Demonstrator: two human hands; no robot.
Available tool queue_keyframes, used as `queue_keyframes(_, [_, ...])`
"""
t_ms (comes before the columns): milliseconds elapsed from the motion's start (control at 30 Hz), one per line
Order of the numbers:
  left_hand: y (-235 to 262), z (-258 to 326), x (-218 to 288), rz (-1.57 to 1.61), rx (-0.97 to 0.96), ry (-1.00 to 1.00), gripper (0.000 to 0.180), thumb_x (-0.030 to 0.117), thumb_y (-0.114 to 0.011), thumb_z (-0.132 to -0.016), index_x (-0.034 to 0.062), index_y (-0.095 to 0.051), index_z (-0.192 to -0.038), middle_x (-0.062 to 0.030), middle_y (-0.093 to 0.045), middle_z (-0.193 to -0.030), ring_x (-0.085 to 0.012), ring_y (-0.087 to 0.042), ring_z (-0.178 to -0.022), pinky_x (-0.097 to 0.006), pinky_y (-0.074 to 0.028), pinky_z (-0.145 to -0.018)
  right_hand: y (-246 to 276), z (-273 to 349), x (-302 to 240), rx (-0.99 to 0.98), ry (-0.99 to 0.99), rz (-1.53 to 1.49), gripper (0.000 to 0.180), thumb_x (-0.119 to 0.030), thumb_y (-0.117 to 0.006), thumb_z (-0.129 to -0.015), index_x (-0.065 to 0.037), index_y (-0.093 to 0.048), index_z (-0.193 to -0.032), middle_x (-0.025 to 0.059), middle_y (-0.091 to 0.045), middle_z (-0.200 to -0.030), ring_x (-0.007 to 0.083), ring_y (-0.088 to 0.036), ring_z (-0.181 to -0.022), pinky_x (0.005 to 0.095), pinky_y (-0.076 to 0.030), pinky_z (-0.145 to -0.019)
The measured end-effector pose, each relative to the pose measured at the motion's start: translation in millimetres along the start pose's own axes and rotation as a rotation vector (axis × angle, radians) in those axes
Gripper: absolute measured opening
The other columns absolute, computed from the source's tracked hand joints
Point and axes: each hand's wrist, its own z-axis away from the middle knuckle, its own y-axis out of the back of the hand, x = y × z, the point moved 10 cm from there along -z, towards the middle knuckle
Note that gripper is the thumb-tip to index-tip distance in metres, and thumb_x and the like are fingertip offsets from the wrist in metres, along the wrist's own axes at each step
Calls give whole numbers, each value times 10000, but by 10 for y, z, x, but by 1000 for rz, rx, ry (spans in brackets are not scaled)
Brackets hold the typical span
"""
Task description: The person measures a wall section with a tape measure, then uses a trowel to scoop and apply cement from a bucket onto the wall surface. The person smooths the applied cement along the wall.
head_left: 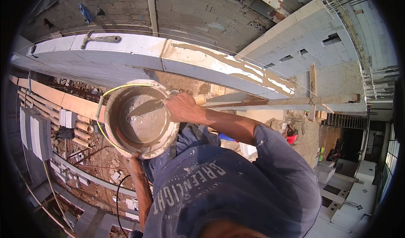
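Observation:
A mortar-caked bucket (110, 124) stands tilted before my body, with wet grey mortar (141, 129) inside. Its yellow-green wire handle (99, 122) leans over the left side. My left hand (136, 163) grips the near rim from below. Above the far right rim, my right hand (182, 107) is closed on a trowel, whose mortar-coated blade (145, 107) reaches into the bucket; its handle is hidden in my fist. Just beyond lies the top of a white block wall (143, 47), with streaks of wet mortar (238, 65) along its right part.
A hammer (101, 39) rests on the wall top at left, and a string runs along the wall. Below left are stacked grey-white blocks (36, 132), bamboo poles (40, 105) and rubble. A wooden beam (291, 101) crosses at right beside another block wall (303, 40).

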Motion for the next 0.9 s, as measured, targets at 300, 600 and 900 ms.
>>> queue_keyframes(300, [131, -249, -185, -10, -95, 48, 531, -34, -544, -657, -22, -485, -1185, -130, -558, -1013, -268, -596, -847, -395, -544, -697, -160, 259, -182, -160, -111, -302, 284, -174, -623, -639, 60, -676, -792, 212, -674, -799, 334, -674, -774, 416, -526, -678])
queue_keyframes(600, [-158, -245, -34, -18, -216, 123, 508, -60, -529, -646, -28, -484, -1151, -114, -566, -980, -241, -599, -830, -368, -545, -677, -539, 570, 153, -414, -304, -1159, 340, -267, -596, -748, 73, -604, -755, 54, -532, -641, 154, -505, -592, 355, -409, -519])
queue_keyframes(900, [-81, -334, -61, -82, -243, 163, 598, -40, -519, -660, -8, -449, -1254, -158, -560, -1084, -312, -617, -917, -420, -573, -723, 584, 836, 1828, 105, -387, -412, 343, -280, -588, -783, 35, -626, -915, 180, -630, -790, 311, -607, -744, 410, -471, -700])
